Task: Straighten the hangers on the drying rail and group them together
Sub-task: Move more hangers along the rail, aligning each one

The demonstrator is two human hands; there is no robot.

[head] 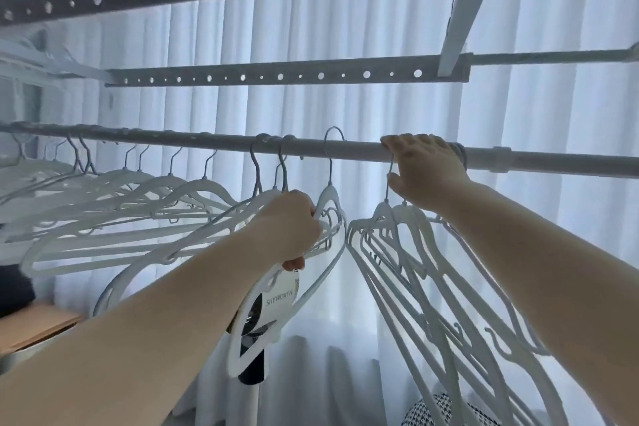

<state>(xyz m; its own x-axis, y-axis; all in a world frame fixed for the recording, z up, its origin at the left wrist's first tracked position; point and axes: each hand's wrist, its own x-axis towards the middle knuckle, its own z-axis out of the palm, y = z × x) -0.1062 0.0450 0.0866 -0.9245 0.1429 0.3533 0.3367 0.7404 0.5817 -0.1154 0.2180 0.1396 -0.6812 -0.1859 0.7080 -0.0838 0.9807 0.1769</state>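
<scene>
Both forearms reach up from the lower frame, the left hand [290, 225] clamped on hangers [328, 218] at centre, the right hand [423, 169] pinching a bunched group [408, 235] on the rail [207, 140], while spread hangers [138, 190] at left seem still ungrouped.

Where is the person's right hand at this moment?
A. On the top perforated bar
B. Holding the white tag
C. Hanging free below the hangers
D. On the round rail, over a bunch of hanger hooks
D: the right hand rests on the round rail, fingers over the hooks of the grouped hangers.
</scene>
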